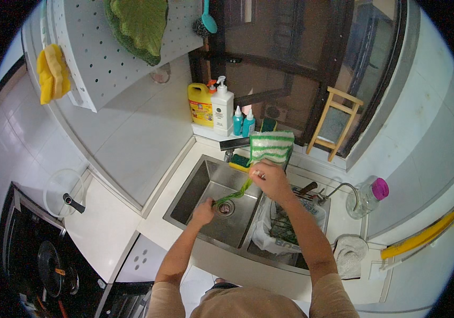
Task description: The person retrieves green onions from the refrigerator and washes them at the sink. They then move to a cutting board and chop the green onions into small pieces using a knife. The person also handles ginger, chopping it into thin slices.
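Note:
My left hand (203, 212) grips one end of a small bunch of long green vegetable stalks (237, 194) low over the left sink basin (210, 220). Higher up and to the right, my right hand (270, 179) is closed on the other end, with small whitish bits at its fingers. Between the two hands the stalks hang in a slack line above the drain strainer (225, 208). Just beyond my right hand a green-and-white striped cloth (272, 147) drapes over the black faucet (234, 144). A yellow-and-green sponge (239, 162) lies at the sink's back rim.
A white plastic bag (262, 232) lines the right basin. Bottles, including a white pump bottle (222, 111), line the window ledge. At right are a small curved tap (348, 186), a pink-lidded glass jar (364, 200) and a folded cloth (350, 256). A stove (32, 254) stands left.

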`<state>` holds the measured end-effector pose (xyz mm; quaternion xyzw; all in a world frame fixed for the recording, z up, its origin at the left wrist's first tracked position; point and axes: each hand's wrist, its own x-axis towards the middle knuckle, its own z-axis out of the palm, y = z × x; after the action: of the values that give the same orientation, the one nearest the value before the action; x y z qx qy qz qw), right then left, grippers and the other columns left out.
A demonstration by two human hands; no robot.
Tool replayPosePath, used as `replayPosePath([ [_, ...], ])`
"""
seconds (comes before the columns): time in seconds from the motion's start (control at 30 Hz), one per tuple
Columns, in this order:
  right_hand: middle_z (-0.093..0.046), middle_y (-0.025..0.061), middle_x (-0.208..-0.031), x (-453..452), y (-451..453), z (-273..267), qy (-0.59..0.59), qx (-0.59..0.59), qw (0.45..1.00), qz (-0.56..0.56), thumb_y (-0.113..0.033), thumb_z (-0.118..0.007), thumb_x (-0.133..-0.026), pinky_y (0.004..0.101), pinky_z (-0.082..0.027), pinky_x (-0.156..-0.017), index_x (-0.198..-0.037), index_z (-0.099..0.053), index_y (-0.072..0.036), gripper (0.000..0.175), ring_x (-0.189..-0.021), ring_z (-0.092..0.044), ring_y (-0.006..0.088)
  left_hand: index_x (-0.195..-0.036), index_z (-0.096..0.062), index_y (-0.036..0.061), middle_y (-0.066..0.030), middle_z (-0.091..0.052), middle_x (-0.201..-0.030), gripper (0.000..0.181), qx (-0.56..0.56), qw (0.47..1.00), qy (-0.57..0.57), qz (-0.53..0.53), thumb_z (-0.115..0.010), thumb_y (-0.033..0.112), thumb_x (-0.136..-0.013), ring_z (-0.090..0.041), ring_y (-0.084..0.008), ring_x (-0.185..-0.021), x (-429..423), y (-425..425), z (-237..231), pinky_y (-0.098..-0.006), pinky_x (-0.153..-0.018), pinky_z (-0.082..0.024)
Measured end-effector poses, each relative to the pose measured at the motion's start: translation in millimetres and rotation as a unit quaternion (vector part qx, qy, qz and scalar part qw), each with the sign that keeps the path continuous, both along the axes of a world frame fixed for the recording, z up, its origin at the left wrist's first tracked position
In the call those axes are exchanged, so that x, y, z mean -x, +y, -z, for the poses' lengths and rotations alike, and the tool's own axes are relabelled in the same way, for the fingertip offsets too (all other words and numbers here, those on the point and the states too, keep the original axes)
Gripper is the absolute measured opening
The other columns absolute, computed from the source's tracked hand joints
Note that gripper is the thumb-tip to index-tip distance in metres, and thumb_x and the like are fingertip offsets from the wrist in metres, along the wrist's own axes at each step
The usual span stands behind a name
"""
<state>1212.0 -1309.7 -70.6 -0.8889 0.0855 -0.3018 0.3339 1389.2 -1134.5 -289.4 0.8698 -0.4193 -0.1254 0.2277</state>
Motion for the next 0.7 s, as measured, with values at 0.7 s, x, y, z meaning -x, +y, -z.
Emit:
replayPosePath([
  [0.7,-0.060,0.0048,-0.082,-27.0,1.2,96.9,-0.046,-0.488,0.869,-0.062,-0.013,-0.061,-0.084,0.0216,-0.052,-0.061,-0.093,-0.058,0.000,0.016,-0.067,-0.060,0.0108,-0.086,-0.049,0.0027,-0.0057,-0.055,-0.077,0.020,0.308,0.824,0.476,0.013,-0.046,0.021,-0.091,-0.057,-0.0131,-0.065,46.6,-27.1,-95.8,-0.0229,-0.052,-0.043],
])
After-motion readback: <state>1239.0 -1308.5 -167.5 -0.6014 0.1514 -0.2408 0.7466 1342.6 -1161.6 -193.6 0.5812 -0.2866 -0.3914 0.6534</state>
